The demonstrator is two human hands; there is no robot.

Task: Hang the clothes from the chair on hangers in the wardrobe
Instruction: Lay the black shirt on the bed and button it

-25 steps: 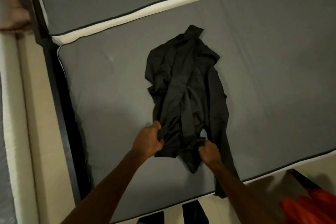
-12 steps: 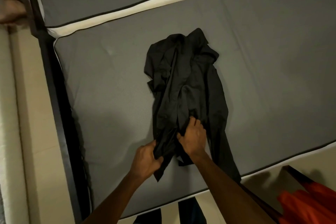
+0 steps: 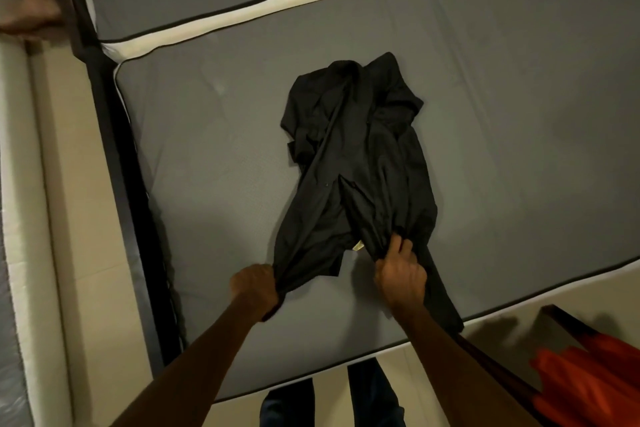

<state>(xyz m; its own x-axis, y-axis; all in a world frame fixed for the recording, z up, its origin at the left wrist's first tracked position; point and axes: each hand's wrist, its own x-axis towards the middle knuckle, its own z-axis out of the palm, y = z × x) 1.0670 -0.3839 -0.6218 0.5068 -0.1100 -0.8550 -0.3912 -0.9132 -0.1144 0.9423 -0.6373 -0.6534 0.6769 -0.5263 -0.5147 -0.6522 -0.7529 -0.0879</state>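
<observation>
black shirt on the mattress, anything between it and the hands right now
Nothing visible does. The left hand grips the black shirt at its near left corner and the right hand grips a bunch of fabric near its hem, both directly on the cloth, which lies on the grey mattress.

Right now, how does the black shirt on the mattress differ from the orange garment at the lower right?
The black shirt lies crumpled on the grey mattress; the orange garment hangs off it, over a dark wooden edge. The left hand and the right hand each grip the black shirt's near end; nothing touches the orange garment. The black shirt is wholly in view; the orange garment is cut off by the frame. Both are creased cloth.
</observation>
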